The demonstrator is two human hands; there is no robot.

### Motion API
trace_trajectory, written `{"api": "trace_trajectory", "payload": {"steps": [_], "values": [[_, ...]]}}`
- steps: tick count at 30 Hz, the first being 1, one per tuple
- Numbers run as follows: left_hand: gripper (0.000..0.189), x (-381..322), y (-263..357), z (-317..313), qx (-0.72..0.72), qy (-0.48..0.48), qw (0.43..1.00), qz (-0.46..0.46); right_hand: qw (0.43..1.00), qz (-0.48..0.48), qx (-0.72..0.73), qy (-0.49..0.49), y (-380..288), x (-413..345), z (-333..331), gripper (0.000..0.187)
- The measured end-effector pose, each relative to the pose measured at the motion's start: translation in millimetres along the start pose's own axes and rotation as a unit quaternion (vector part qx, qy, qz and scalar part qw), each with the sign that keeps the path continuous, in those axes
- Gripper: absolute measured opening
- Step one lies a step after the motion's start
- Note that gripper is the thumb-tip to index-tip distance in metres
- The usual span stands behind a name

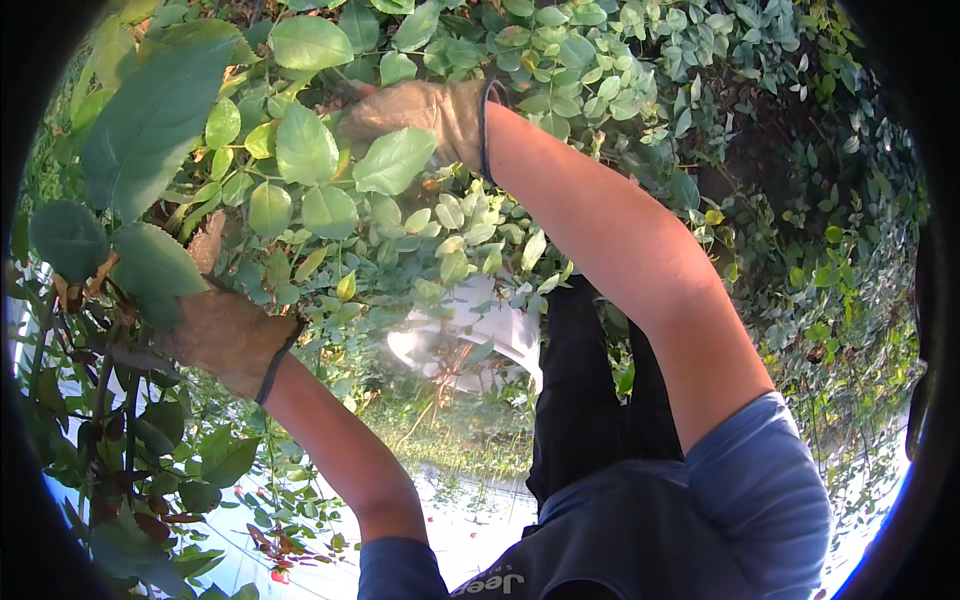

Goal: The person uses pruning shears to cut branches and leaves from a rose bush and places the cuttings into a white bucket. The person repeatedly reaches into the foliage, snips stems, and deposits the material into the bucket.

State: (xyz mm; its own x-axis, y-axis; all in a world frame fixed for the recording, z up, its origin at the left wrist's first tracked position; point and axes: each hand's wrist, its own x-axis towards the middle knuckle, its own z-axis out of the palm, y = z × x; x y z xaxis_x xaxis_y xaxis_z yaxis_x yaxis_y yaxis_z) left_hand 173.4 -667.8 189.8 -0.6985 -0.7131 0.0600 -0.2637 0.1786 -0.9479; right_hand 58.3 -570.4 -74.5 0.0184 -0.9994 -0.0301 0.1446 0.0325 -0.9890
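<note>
Both hands wear tan work gloves with dark cuff edging, among leafy rose-like bushes. My left hand (229, 341) reaches into the foliage at the left. Large serrated leaves (154, 266) cover most of its fingers, and one gloved finger points up beside stems. My right hand (427, 116) is at the upper middle, its fingertips deep among leaves and stems. A small reddish spot shows at those fingertips, too little of it to identify. A green leaf (395, 161) hangs in front of this glove's lower edge. Whether either hand grips a stem is hidden.
A white plastic bucket (517, 330) stands beyond the leaves near my legs in black trousers (574, 390), with dry twigs (450, 367) showing at it. Dense foliage (810, 262) fills the right side. Dark leafy stems with a red bloom (280, 575) are at lower left.
</note>
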Motion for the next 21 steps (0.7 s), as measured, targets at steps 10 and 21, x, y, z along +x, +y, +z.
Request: {"api": "trace_trajectory", "payload": {"steps": [10, 21], "values": [[0.021, 10.9, 0.4, -2.2, -0.034, 0.052, 0.998, 0.004, 0.975, 0.104, 0.192, 0.036, -25.4, -8.5, 1.0, 0.033], [0.031, 13.9, -13.4, -5.9, -0.104, 0.131, 0.986, 0.023, 0.963, 0.196, 0.15, 0.11, -10.0, 13.9, 13.8, 0.028]]}}
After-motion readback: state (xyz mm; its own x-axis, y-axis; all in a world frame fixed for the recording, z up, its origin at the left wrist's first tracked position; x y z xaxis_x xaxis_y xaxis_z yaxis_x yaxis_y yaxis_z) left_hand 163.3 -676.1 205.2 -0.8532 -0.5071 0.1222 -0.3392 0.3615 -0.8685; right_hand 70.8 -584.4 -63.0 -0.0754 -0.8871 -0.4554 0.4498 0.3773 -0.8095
